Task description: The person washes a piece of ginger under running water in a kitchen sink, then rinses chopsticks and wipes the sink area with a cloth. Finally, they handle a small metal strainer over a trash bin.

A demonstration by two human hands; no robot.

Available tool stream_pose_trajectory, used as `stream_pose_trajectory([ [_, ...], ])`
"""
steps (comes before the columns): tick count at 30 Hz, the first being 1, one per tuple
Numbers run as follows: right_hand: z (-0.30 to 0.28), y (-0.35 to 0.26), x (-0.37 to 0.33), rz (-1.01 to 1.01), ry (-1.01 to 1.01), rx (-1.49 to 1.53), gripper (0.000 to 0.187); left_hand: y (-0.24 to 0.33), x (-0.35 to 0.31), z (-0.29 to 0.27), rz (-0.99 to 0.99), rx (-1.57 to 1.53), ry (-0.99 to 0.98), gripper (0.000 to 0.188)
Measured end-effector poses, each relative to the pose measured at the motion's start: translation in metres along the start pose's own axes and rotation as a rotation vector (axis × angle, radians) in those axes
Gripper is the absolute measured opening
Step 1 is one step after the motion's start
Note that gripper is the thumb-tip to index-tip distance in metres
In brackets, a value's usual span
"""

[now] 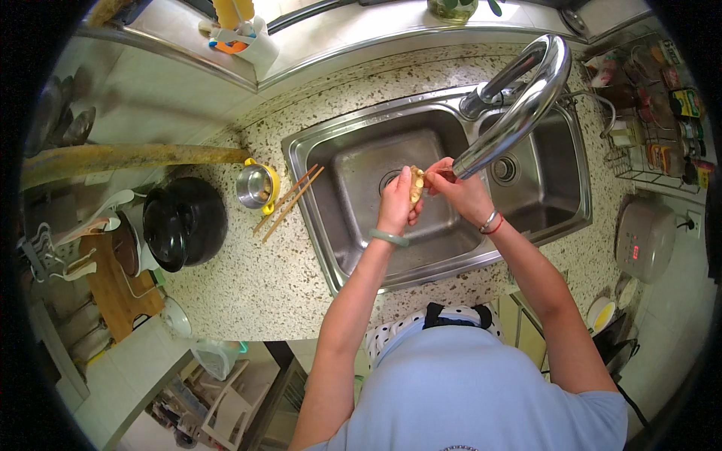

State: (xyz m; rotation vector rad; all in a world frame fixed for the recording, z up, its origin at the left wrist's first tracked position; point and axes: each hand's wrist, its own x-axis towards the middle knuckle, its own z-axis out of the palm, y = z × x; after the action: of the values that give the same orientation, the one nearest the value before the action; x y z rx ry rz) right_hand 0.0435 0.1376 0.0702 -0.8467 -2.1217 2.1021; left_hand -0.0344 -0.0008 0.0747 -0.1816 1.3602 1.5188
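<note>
Over the large basin of the steel sink (314, 229), my left hand (395, 204) is closed round a knobbly, pale yellow-brown piece of ginger (417, 185), its upper end showing past the thumb. Light patches mark its surface. My right hand (468, 197) comes in from the right with fingertips pinched against the ginger's side. Anything small between those fingertips is too hidden to make out. The curved chrome faucet (519, 113) passes just above my right hand and partly covers it.
Left of the sink, a pair of wooden chopsticks (292, 206) lies by its rim. Beside them stands a small metal pot with yellow handles (253, 185), then a black lidded pot (184, 225). A rice cooker (645, 240) and a wire rack of jars (650, 180) stand at right.
</note>
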Motion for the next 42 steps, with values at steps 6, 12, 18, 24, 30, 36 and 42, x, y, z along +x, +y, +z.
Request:
stream_pose_trajectory([
  [6, -0.005, 0.007, 0.002, -0.088, -0.036, -0.175, 0.009, 0.0, 0.001, -0.001, -0.036, -0.049, -0.041, 0.043],
  [12, -0.007, -0.006, -0.001, -0.431, -0.05, -0.58, 0.017, -0.004, 0.002, 0.006, 0.257, 0.384, 0.132, 0.039],
  [18, -0.003, -0.013, 0.009, -0.414, -0.124, -0.352, 0.013, 0.003, -0.004, 0.013, 0.534, 0.806, 0.329, 0.032],
  [24, -0.008, -0.015, 0.012, -0.356, -0.25, -0.39, 0.016, -0.002, 0.0, 0.006, 0.503, 0.638, 0.246, 0.032],
  [30, -0.009, 0.0, 0.005, -0.311, -0.229, -0.416, 0.016, -0.009, 0.002, -0.002, 0.2, 0.253, 0.01, 0.036],
  [36, -0.012, 0.007, 0.006, -0.022, -0.044, 0.077, 0.018, -0.011, 0.004, -0.006, 0.158, 0.085, -0.033, 0.036],
  [42, 0.014, 0.011, -0.002, 0.017, -0.02, 0.15, 0.017, -0.005, -0.002, 0.017, 0.583, 0.568, 0.215, 0.033],
])
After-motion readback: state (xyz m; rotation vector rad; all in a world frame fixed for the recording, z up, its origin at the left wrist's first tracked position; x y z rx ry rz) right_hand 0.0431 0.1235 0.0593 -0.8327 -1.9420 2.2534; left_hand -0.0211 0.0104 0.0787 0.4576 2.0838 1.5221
